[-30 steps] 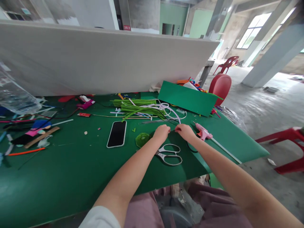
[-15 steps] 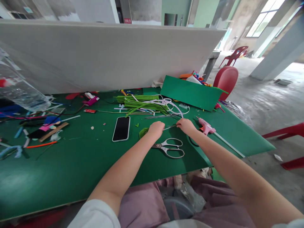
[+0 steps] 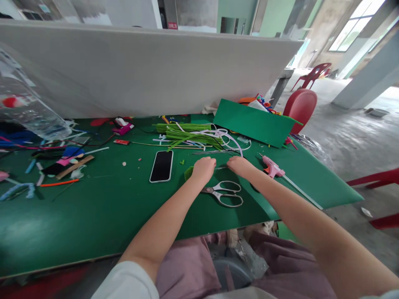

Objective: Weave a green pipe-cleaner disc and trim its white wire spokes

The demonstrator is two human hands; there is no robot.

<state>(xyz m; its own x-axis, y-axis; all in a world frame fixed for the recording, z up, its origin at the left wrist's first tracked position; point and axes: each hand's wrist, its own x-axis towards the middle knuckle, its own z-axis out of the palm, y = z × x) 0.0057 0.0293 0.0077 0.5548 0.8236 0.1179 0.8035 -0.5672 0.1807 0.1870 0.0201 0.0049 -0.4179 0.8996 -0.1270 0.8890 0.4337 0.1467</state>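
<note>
A short stretch of thin wire (image 3: pixel 221 167) spans the gap between my two closed hands. My left hand (image 3: pixel 204 169) pinches one end, its fingertips mostly turned out of sight. The other end is in the closed fingers of my right hand (image 3: pixel 239 165). A green rounded piece (image 3: pixel 188 172) shows just behind my left hand, partly covered by it; whether the hand touches it I cannot tell. Below the hands lie scissors (image 3: pixel 222 193) with pale handles, their blades partly under my left forearm. A pink glue gun (image 3: pixel 272 167) rests right of my right wrist.
Beyond the hands lies a bundle of green pipe cleaners (image 3: pixel 190 133) with white and lilac strips. A phone (image 3: pixel 161 166) lies left of the hands. A green board (image 3: pixel 254 123) leans at the back right. Craft scraps and a plastic bottle (image 3: pixel 37 106) occupy the left side.
My right hand has come slightly closer to my left, so less wire shows between them. The whole view has shifted a little.
</note>
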